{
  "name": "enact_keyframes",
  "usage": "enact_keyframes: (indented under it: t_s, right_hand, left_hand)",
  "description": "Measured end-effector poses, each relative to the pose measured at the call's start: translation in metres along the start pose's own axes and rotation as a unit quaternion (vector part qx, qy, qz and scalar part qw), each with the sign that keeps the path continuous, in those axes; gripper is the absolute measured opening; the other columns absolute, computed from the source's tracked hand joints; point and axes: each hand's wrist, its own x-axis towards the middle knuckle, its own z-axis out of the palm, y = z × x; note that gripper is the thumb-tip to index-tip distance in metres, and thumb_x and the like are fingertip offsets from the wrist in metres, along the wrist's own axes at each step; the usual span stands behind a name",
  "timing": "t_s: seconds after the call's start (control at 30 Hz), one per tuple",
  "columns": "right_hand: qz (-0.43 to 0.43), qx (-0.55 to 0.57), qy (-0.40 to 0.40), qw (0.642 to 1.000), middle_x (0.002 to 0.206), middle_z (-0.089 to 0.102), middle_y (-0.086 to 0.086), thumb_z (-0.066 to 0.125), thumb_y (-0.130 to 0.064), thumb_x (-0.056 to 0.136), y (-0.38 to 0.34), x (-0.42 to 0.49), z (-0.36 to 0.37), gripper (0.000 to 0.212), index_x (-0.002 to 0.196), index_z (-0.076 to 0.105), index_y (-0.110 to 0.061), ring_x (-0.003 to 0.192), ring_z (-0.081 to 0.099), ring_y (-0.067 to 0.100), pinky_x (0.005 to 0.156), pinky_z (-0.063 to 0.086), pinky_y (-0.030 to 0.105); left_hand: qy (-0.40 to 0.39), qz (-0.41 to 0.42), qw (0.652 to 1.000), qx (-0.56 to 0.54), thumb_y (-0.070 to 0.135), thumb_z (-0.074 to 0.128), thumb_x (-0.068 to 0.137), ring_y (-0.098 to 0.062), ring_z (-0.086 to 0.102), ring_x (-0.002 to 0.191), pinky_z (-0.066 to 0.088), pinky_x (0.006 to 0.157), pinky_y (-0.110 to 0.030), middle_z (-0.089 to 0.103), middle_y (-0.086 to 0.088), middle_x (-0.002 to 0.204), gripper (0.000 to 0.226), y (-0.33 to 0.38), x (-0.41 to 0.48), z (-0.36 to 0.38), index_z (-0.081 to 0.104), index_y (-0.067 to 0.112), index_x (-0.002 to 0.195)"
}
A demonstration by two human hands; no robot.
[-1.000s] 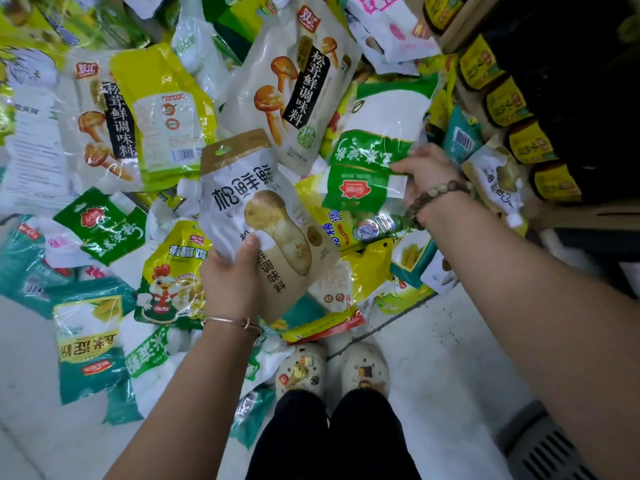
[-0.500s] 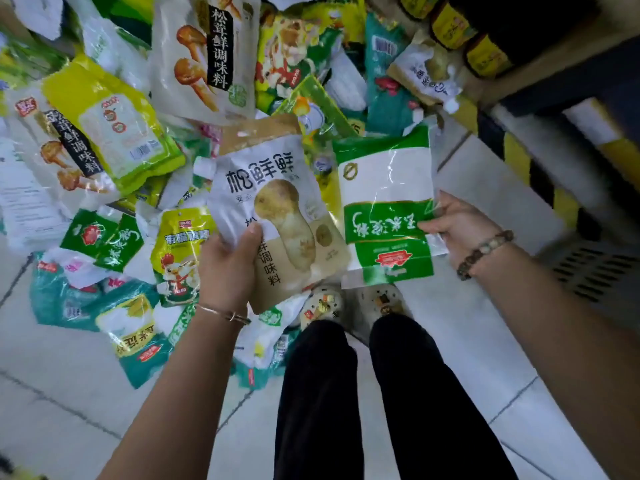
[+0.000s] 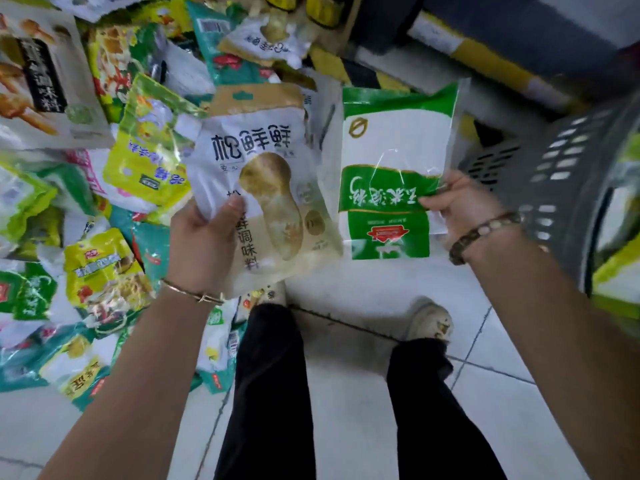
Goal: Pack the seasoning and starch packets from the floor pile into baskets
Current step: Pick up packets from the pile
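Packets of seasoning and starch (image 3: 138, 157) lie heaped on the tiled floor (image 3: 346, 393), filling the left and upper left of the view in overlapping layers of yellow, green, teal and white wrappers. Two have been lifted clear of the heap and are held side by side above the floor.

The left hand (image 3: 202, 244) grips a mushroom seasoning pouch (image 3: 266, 174) by its lower left part, thumb pressed on the front and fingers hidden behind. This pouch is white with a tan top band and a pale mushroom printed down its middle. A thin bangle (image 3: 194, 294) circles that wrist.

The right hand (image 3: 460, 206) pinches a green-and-white starch packet (image 3: 391, 150) at its right edge, thumb on the green band, and the print reads upside down from here. A bead bracelet (image 3: 481, 233) sits on that wrist. The near edges of the two packets come very close, though whether they touch cannot be told.

Just to the right of the right hand is a grey basket (image 3: 568, 161) with slotted walls, blurred. Yellow and green packaging shows beside it at the frame's edge, too smeared to place.

Below, black trousers (image 3: 270, 393) and a pale shoe (image 3: 429, 322) stand on the tiles.
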Motion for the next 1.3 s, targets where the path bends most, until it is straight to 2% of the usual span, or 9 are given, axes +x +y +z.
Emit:
enact_keyframes:
  t_s: [0.17,0.3,0.53,0.7,0.77,0.83,0.97,1.13,1.3]
  right_hand:
    - [-0.023,-0.026,0.066,0.997,0.049,0.063,-0.015,0.049,0.024,0.077,-0.011,-0.042,-0.084,0.041,0.074,0.055,-0.017,0.050,0.060,-0.004,0.074,0.055,0.024]
    - [-0.069,-0.084,0.101,0.989,0.036,0.051,-0.022,0.054,0.022,0.077,-0.026,-0.081,-0.148,0.044,0.065,0.046,-0.020,0.038,0.050,-0.013,0.048,0.038,0.004]
    - [-0.054,-0.032,0.163,0.985,0.053,0.063,-0.022,0.056,0.020,0.076,-0.011,-0.111,-0.275,0.042,0.082,0.059,-0.022,0.054,0.060,-0.007,0.064,0.053,0.014]
    - [-0.018,-0.026,0.205,0.978,0.108,0.067,0.009,0.055,0.013,0.082,-0.003,-0.107,-0.340,0.045,0.126,0.053,-0.001,0.045,0.054,-0.011,0.047,0.044,0.005]
    - [-0.005,-0.024,0.207,0.978,0.098,0.072,-0.001,0.055,0.012,0.083,0.000,-0.094,-0.360,0.047,0.128,0.052,-0.002,0.045,0.054,-0.012,0.049,0.045,0.005]
    - [0.013,-0.036,0.207,0.977,0.069,0.070,-0.016,0.057,0.009,0.084,0.002,-0.078,-0.375,0.046,0.128,0.052,-0.004,0.055,0.060,-0.009,0.055,0.048,0.007]
    - [0.028,-0.275,0.245,0.929,0.130,0.056,0.012,0.065,-0.012,0.085,-0.005,-0.049,-0.389,0.045,0.128,0.052,-0.005,0.120,0.051,0.027,0.093,0.037,0.028]
    - [-0.002,-0.104,0.320,0.942,0.129,0.058,0.009,0.053,-0.003,0.091,-0.006,-0.025,-0.385,0.037,0.126,0.055,-0.013,0.116,0.055,0.024,0.055,0.039,0.006]
    - [-0.072,-0.229,0.429,0.871,0.136,0.047,0.006,0.044,0.006,0.083,-0.001,-0.025,-0.371,0.059,0.138,0.039,-0.015,0.125,0.044,0.024,0.093,0.035,0.026]
  left_hand:
    - [-0.055,0.014,0.998,0.031,0.013,0.062,0.084,0.003,0.060,0.061,0.049,0.060,-0.015,0.067,0.018,0.063,0.007,0.024,-0.039,0.069,0.063,0.019,0.081]
    - [-0.087,0.012,0.996,0.019,0.009,0.061,0.088,-0.001,0.062,0.059,0.050,0.059,-0.017,0.069,0.014,0.064,0.018,0.049,-0.077,0.128,0.068,0.017,0.073]
    - [-0.157,0.089,0.979,0.100,0.010,0.060,0.090,0.005,0.061,0.066,0.048,0.067,-0.014,0.067,0.021,0.065,0.015,0.071,-0.127,0.246,0.065,0.022,0.082]
    - [-0.165,0.132,0.957,0.197,0.017,0.062,0.088,0.013,0.054,0.056,0.042,0.056,-0.006,0.059,0.017,0.069,0.011,0.063,-0.144,0.327,0.060,0.020,0.078]
    - [-0.155,0.145,0.945,0.249,0.013,0.058,0.092,0.013,0.052,0.054,0.037,0.051,-0.007,0.055,0.014,0.067,0.010,0.059,-0.143,0.354,0.058,0.012,0.081]
    - [-0.144,0.143,0.935,0.290,0.017,0.057,0.091,0.000,0.054,0.061,0.036,0.055,-0.018,0.057,0.004,0.069,0.009,0.053,-0.135,0.376,0.060,0.010,0.086]
    - [-0.118,0.138,0.919,0.350,0.021,0.056,0.090,-0.022,0.051,0.075,0.032,0.060,-0.027,0.058,-0.012,0.081,0.016,0.038,-0.115,0.406,0.057,0.008,0.081]
    - [-0.131,0.132,0.881,0.436,0.022,0.052,0.095,-0.030,0.054,0.111,0.039,0.083,-0.030,0.059,-0.016,0.122,0.031,0.018,-0.113,0.440,0.053,0.004,0.120]
    - [-0.084,0.174,0.849,0.492,0.007,0.049,0.090,-0.031,0.037,0.131,0.028,0.100,-0.026,0.037,-0.018,0.144,0.064,0.009,-0.116,0.448,0.019,0.002,0.146]
